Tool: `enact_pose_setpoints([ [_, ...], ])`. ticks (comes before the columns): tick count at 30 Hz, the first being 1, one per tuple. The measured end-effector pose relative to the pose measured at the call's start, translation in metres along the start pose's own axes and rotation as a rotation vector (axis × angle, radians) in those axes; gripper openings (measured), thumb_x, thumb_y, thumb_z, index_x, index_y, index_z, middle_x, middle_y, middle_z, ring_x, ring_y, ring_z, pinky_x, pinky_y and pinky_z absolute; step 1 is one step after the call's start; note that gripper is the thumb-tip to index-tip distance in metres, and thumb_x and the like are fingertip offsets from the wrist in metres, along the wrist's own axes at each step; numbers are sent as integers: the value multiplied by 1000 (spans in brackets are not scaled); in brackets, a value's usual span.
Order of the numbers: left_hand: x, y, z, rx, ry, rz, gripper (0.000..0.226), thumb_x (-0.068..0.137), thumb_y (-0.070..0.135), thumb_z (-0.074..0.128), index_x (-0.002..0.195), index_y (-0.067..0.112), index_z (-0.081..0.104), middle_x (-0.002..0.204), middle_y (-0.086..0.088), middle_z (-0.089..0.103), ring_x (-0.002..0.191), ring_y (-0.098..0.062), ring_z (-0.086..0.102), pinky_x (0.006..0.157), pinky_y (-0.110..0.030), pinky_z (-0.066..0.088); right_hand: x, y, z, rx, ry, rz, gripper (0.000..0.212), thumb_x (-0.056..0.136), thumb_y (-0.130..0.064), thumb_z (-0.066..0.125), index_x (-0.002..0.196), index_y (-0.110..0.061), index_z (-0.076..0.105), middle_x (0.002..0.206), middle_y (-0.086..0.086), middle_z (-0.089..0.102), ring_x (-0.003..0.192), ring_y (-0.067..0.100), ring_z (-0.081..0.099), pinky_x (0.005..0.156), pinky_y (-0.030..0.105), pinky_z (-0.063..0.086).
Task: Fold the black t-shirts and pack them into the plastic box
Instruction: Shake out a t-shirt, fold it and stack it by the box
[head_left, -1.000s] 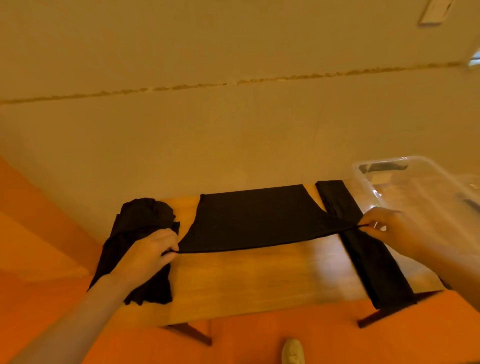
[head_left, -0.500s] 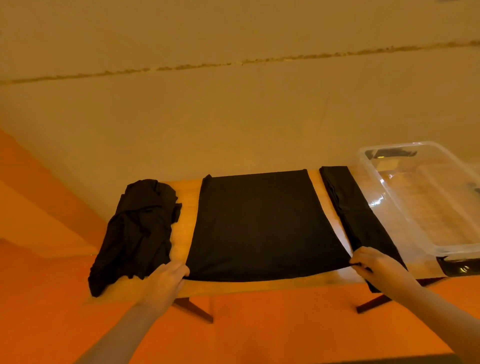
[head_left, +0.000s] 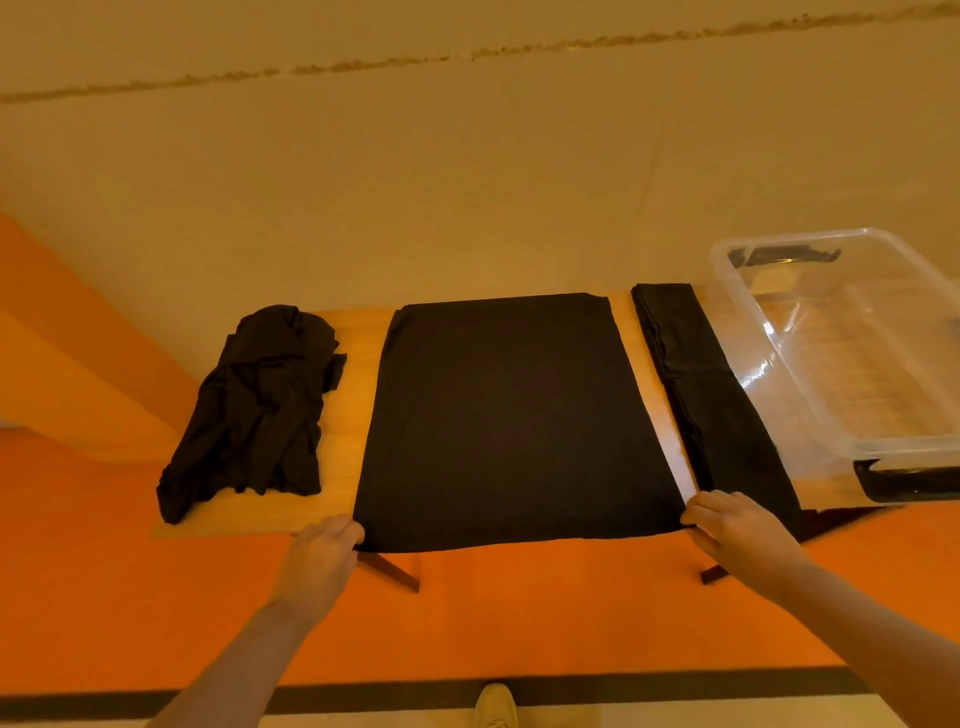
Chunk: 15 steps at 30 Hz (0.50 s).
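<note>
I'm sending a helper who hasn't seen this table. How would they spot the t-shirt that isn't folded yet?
On the wooden table, look at the end farthest from the clear plastic box. The crumpled black t-shirt heap lies there, wrinkled and bunched, unlike the flat black t-shirt and the narrow folded black strip.

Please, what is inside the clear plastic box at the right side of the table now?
The clear plastic box appears to hold no shirt: through its walls only the wooden table shows. A dark shape sits at its far end and another at its near end; whether they are inside cannot be told.
</note>
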<state>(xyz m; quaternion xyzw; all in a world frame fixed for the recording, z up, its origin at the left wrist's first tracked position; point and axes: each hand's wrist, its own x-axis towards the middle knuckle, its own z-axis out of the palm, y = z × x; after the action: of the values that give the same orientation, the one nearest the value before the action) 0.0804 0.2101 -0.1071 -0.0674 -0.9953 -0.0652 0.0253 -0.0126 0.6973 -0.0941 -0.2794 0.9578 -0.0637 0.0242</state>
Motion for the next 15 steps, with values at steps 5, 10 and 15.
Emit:
enact_pose_setpoints([
  [5, -4, 6, -5, -5, -3, -26, 39, 51, 0, 90, 77, 19, 69, 75, 7, 62, 64, -10, 62, 59, -25, 49, 1, 1, 0, 19, -21, -11, 32, 60, -23, 90, 86, -26, 72, 84, -11, 67, 73, 6, 64, 67, 21, 50],
  [10, 12, 8, -12, -64, 18, -58, 21, 72, 19, 72, 92, 20, 70, 89, 10, 64, 80, -7, 61, 76, -21, 41, 22, -5, -8, 56, -25, 5, 21, 75, -35, 78, 93, -27, 72, 89, -12, 67, 78, 1, 61, 70, 20, 51],
  [15, 57, 13, -10, -106, 98, -114, 20, 84, 20, 72, 103, 13, 69, 100, 1, 67, 95, -14, 65, 79, -25, 48, 70, -16, -16, 119, -43, -7, 18, 93, -30, 58, 108, -24, 67, 105, -10, 63, 90, 2, 56, 81, 19, 48],
])
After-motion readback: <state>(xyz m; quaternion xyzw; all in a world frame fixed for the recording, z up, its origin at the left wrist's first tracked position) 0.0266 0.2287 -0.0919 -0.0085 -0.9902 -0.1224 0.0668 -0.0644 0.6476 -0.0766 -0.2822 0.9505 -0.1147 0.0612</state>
